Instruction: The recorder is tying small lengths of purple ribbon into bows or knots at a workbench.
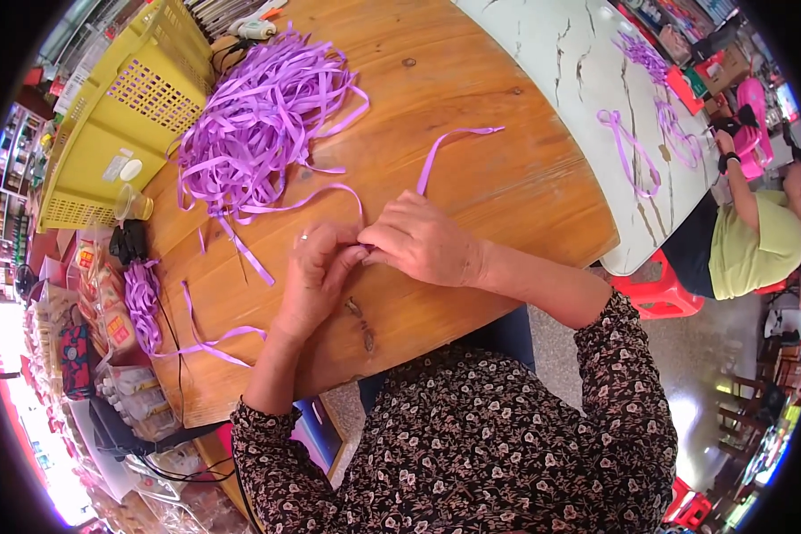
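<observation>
Basket of yellow perforated plastic stands toward the left of my feed, beside a tangled heap of flat purple ribbon. Over the brown wooden table, the left hand has thumb and forefinger pinched together, meeting a like pinch of the right hand. Both seem closed on a narrow purple ribbon strip, its tail running out beyond the right hand; fingers cover the gripped part, so I can't tell its shape. I'd keep both pinches close, the strip flat, the tail untwisted.
</observation>
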Action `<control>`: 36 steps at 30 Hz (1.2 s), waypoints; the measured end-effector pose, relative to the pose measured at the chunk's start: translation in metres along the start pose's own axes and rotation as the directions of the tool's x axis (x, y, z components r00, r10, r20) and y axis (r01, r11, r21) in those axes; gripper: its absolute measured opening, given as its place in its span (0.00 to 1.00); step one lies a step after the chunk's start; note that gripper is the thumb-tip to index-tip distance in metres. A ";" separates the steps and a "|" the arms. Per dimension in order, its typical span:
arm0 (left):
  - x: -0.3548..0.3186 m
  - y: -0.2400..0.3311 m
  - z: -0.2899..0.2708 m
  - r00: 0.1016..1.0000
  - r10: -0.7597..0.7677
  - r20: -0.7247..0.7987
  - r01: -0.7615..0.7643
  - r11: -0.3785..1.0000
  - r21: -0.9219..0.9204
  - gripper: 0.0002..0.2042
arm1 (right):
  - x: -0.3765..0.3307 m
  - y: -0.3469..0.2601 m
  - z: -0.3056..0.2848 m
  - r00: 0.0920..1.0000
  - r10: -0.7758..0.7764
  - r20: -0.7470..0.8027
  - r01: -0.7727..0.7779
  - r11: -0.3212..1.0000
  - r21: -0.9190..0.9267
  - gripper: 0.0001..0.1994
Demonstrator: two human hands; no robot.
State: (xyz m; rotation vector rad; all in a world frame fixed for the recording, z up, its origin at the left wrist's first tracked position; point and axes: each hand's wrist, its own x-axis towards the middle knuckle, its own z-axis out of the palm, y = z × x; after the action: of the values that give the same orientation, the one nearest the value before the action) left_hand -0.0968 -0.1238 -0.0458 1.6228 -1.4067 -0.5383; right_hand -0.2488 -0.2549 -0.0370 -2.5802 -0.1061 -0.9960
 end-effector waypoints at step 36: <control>-0.070 -0.022 -0.162 0.908 -0.064 -0.414 0.176 0.955 0.238 0.03 | -0.139 0.142 -0.194 0.314 0.843 -0.438 -0.257 0.519 0.815 0.10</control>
State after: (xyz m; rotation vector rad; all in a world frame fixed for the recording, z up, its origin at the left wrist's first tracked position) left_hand 0.0255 -0.0043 0.0024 1.9186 -1.1066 -0.0647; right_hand -0.4472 -0.4490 -0.0417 -1.1091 0.6570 -1.3977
